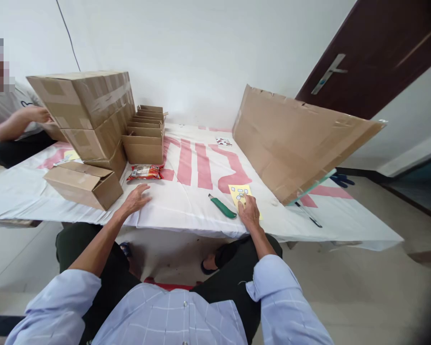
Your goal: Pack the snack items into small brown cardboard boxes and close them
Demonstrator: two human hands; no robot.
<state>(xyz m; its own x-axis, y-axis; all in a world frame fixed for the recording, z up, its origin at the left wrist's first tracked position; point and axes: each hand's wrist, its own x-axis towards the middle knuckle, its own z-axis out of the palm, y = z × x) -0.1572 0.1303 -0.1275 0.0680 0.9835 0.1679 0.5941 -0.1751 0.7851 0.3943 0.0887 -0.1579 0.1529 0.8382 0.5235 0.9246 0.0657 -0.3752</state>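
Note:
My left hand (135, 199) rests on the white tablecloth with its fingers stretched out, holding nothing. Just beyond it lies a red snack packet (145, 172) with a clear window, and to its left stands a closed small cardboard box (82, 184). My right hand (249, 211) is over a yellow sticker sheet (233, 189) bearing small pale, dark-edged labels. Thumb and fingers are bent together at the sheet, partly covering it. Left of that hand, a green utility knife (222, 207) lies flat on the cloth.
Large taped cartons (89, 100) are stacked at left, beside a row of open small boxes (143, 141). A big cardboard panel (298, 139) stands at right, with a black pen (309, 214) near its base. Another person's arm (17, 120) shows behind the stack.

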